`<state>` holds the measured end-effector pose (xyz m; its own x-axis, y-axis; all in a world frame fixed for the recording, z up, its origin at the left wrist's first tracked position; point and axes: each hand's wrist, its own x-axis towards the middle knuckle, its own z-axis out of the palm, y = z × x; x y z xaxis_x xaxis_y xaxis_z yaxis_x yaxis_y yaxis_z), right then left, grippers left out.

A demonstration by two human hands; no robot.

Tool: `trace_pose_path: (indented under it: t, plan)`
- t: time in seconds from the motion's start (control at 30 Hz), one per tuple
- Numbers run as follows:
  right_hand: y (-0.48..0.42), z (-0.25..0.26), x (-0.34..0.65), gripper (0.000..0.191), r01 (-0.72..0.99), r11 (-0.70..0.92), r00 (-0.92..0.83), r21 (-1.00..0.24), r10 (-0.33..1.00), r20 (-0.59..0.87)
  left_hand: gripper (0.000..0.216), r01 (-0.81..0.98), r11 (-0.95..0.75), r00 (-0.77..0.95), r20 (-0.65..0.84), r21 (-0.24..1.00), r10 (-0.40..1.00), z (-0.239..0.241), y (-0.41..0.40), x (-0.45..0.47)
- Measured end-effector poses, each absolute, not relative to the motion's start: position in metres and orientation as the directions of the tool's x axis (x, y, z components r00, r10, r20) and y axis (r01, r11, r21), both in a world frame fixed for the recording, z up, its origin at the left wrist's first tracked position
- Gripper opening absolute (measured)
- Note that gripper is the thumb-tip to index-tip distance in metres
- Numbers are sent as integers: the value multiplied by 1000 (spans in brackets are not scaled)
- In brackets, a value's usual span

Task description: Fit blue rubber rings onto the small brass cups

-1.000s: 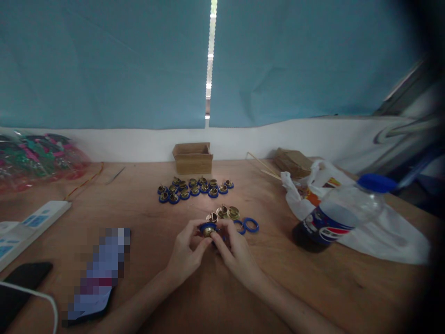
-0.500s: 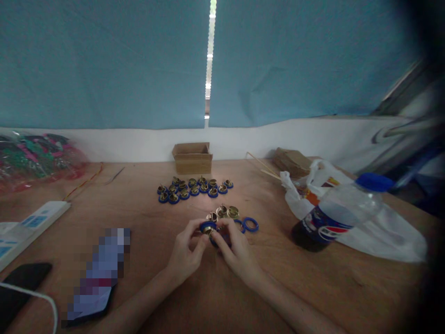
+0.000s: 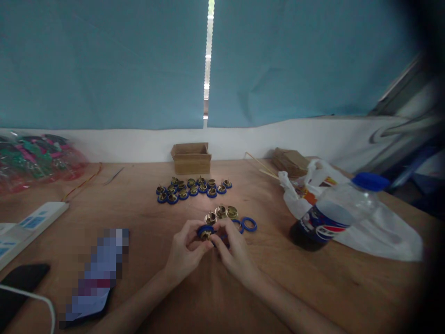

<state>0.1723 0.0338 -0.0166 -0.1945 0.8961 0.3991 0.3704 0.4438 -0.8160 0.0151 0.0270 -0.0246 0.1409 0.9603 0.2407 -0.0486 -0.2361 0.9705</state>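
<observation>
Between my two hands is a small round brass-coloured metal piece with a blue ring [image 3: 205, 231] around it. My left hand [image 3: 185, 248] pinches it from the left, and the fingertips of my right hand [image 3: 235, 248] close on its right side. Just beyond my fingers stand a few brass-coloured round pieces [image 3: 220, 211] without blue rings. Loose blue rings [image 3: 249, 224] lie by my right hand, one partly hidden behind its fingers. Farther back is a cluster of several brass pieces with blue rings [image 3: 193, 190].
A small open cardboard box [image 3: 192, 166] stands against the wall. On the right a cola bottle [image 3: 325, 225] leans on a white plastic bag [image 3: 385, 236]. On the left lie a phone [image 3: 99, 273], a power strip [image 3: 33, 227] and a dark flat object with a white cable [image 3: 22, 280].
The piece in my fingers has tilted slightly, and its brass part now points more toward me. My hands stay in almost the same place.
</observation>
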Motion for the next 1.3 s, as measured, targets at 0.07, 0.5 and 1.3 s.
trace_pose_path:
  t: [0.07, 0.5, 1.3]
  plan:
    - [34, -16, 172, 8, 371, 450, -203, -812, 893, 402, 34, -67, -228, 131, 235, 971, 963, -26, 27, 15]
    - [35, -14, 175, 14, 390, 487, -229, -781, 873, 430, 48, 117, -397, 149, 379, 910, 913, -28, 28, 13]
    - [31, -8, 175, 14, 415, 487, -324, -768, 868, 375, 43, 190, -362, 114, 345, 913, 931, -25, 28, 15]
